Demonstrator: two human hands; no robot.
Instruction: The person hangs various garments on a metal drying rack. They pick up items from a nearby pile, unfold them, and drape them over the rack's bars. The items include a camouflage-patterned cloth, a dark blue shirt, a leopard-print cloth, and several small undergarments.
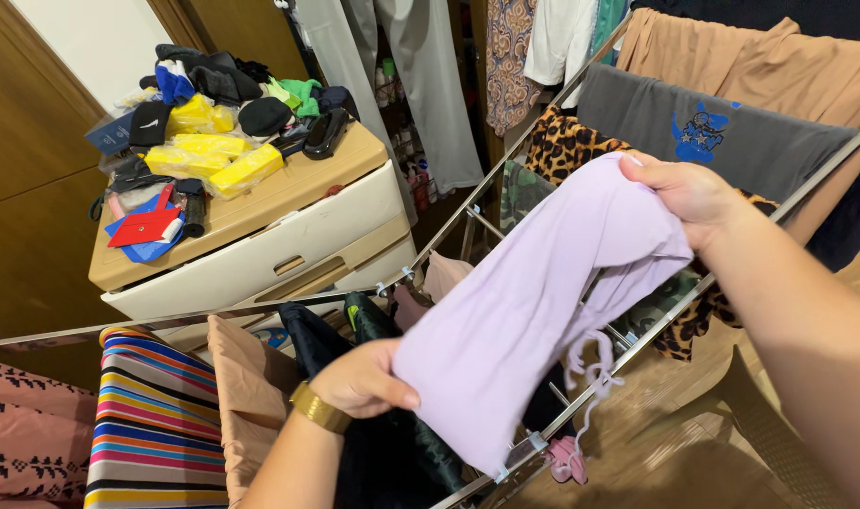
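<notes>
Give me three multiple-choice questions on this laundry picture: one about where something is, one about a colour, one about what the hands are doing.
1. Where do the yellow packets lie?
A. on the cream drawer unit
B. on the floor
C. on the drying rack

2. What colour is the garment held in the hands?
A. dark green
B. pale lilac
C. orange

3. How is that garment held?
A. only by the left hand
B. only by the right hand
C. by both hands, one at each end

Answers:
1 A, the packets sit in the clutter on the unit's top.
2 B, the cloth is a light purple.
3 C, the right hand grips the upper end, the left hand the lower edge.
</notes>
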